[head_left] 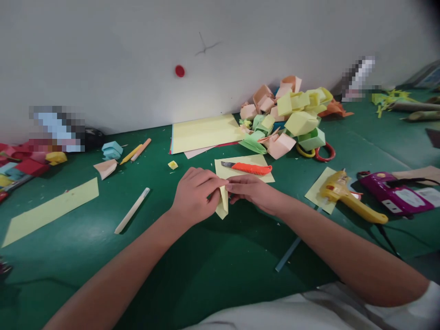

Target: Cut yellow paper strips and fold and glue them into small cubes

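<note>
Between my two hands, over the middle of the green table, is a folded piece of pale yellow paper. My left hand pinches it from the left, fingers closed along its upper edge. From the right, my right hand grips the same paper with thumb and fingers, and the fingertips of both hands meet at its top. Part of the paper is hidden by the fingers. Just beyond the hands, an orange utility knife with its blade out lies on a yellow paper sheet.
A glue gun rests at right beside a purple power box; a glue stick lies nearby. Folded paper pieces pile up behind, near scissors. At left are a yellow strip and a whitish stick.
</note>
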`<state>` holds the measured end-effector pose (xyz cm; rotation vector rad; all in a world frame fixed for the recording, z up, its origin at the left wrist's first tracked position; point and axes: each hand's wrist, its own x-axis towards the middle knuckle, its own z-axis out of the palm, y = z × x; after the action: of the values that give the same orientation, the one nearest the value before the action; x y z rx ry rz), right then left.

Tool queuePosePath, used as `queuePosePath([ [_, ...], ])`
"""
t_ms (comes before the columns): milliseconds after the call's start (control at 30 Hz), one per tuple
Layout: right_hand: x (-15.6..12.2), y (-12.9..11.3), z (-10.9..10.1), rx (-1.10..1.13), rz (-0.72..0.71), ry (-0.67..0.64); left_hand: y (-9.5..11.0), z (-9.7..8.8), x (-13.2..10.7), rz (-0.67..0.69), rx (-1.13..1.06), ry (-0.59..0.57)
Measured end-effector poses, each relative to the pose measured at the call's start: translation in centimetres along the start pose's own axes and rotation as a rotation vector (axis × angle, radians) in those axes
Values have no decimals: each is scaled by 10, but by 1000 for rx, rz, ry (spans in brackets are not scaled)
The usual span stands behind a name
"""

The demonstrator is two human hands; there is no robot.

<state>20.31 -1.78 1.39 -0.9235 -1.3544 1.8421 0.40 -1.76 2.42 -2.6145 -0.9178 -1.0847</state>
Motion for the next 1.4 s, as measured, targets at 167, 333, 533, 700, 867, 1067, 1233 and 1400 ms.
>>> queuePosePath([
  [167,0,3,-2,-13,16,-19,-5,-3,3,17,-84,-79],
  [333,0,2,-1,-15,31,-33,-3,-6,6,-70,-44,-148],
  [533,1,3,-3,32,55,-19,10,-16,13,-400,-223,-322],
  [700,0,4,-4,60,61,20,11,-22,15,-463,-208,-390],
  [867,-2,2,-1,33,11,13,11,-22,17,-598,-107,-449],
  [1067,-3,0,1,-37,-39,45,10,-18,17,-636,-67,-476],
  [1233,-3,1,-1,-79,-7,107,5,-12,14,-622,-134,-437],
  [1400,-2,2,-2,-92,-58,232,1,-12,11,-590,-306,-361],
])
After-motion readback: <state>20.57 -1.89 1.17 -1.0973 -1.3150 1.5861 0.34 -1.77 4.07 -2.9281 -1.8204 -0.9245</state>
